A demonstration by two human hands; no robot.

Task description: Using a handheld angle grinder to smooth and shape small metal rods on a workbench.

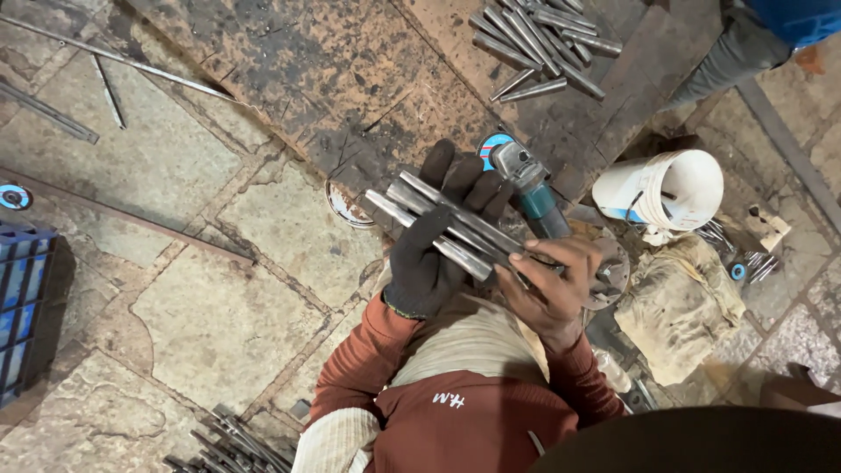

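Three steel rods (451,229) lie clamped between gloved left hand (431,250) and bare right hand (552,280), fingers curled around them.

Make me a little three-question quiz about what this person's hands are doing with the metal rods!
1. True or false: the left hand wears a dark glove, while the right hand is bare.
2. What do both hands hold together? A) a white bucket B) a bundle of metal rods C) a blue crate
3. Fill in: just beyond the rods lies an angle grinder with a teal body, and to its right a white ____ lies tipped on its side.

Key: 1 true; 2 B; 3 bucket.
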